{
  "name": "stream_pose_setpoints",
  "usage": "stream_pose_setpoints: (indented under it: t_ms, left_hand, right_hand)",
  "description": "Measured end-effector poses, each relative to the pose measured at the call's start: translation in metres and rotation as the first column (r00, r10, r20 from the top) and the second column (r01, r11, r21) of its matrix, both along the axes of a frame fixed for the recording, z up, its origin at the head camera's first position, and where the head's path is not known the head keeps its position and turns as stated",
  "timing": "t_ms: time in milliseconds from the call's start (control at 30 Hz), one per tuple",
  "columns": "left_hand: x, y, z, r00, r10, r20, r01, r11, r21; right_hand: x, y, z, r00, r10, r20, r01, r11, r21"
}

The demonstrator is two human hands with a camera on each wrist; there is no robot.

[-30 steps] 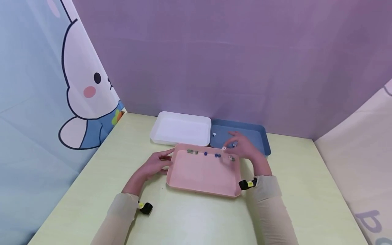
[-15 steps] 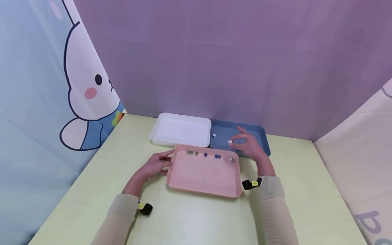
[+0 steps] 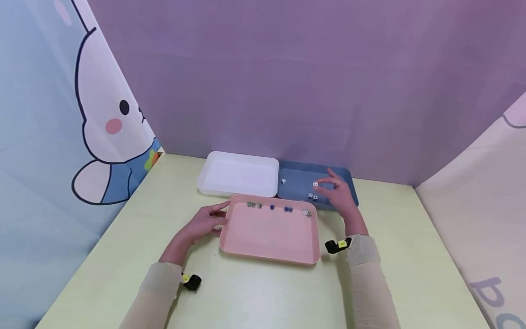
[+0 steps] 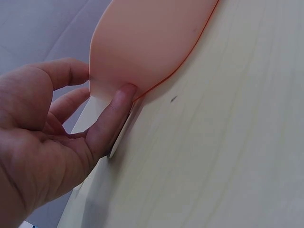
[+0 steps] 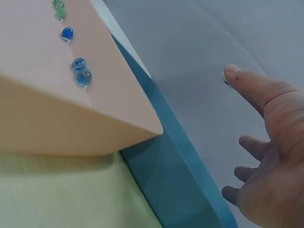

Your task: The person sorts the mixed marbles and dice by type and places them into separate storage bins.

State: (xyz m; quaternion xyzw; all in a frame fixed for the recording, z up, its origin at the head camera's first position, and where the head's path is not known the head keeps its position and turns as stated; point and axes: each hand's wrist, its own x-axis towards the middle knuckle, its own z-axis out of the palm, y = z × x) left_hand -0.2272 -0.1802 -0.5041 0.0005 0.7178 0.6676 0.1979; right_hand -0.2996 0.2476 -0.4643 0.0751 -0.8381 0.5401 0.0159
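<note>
The pink tray (image 3: 269, 237) lies in the middle of the table. My left hand (image 3: 205, 223) holds its left side, thumb (image 4: 116, 104) pressed on the outer wall and fingers at the rim. Along the tray's far side sit green marbles (image 3: 253, 205), blue marbles (image 3: 288, 209) and a white die (image 3: 305, 212) beside a greenish marble. My right hand (image 3: 340, 194) pinches a white die (image 3: 315, 184) between thumb and finger above the blue tray (image 3: 297, 168). Below it in that tray lie two dice (image 3: 312, 197), with another die (image 3: 283, 181) farther left.
A white tray (image 3: 240, 173) stands at the back left, side by side with the blue tray. The pink tray's far edge overlaps the front of both. A purple backdrop (image 3: 263, 91) rises behind the table (image 3: 263, 297), and printed cloth hangs at either side.
My right hand has carried the pinched die from over the pink tray's far right edge back and right, over the blue tray. The left hand keeps its place on the pink tray.
</note>
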Motion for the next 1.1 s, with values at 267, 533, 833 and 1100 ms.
stream_pose_setpoints:
  t_ms: [267,533,833,1100]
  left_hand:
    - [0.001,-0.003,-0.001,1.000,-0.004,-0.006,0.004,1.000,-0.010]
    - [0.000,-0.005,-0.003,1.000,0.002,-0.015,-0.002,1.000,-0.009]
    - [-0.001,-0.002,-0.003,1.000,-0.012,-0.008,0.012,1.000,0.010]
    - [0.001,-0.002,0.004,1.000,-0.029,-0.003,0.029,0.999,0.015]
  right_hand:
    - [-0.002,0.006,-0.009,0.998,-0.065,0.008,0.065,0.998,-0.021]
    - [-0.002,0.009,-0.014,0.994,-0.114,0.001,0.114,0.993,-0.033]
    - [-0.004,0.016,-0.020,0.986,-0.167,0.005,0.167,0.985,-0.046]
    - [-0.003,0.018,-0.019,0.984,-0.176,-0.012,0.174,0.982,-0.072]
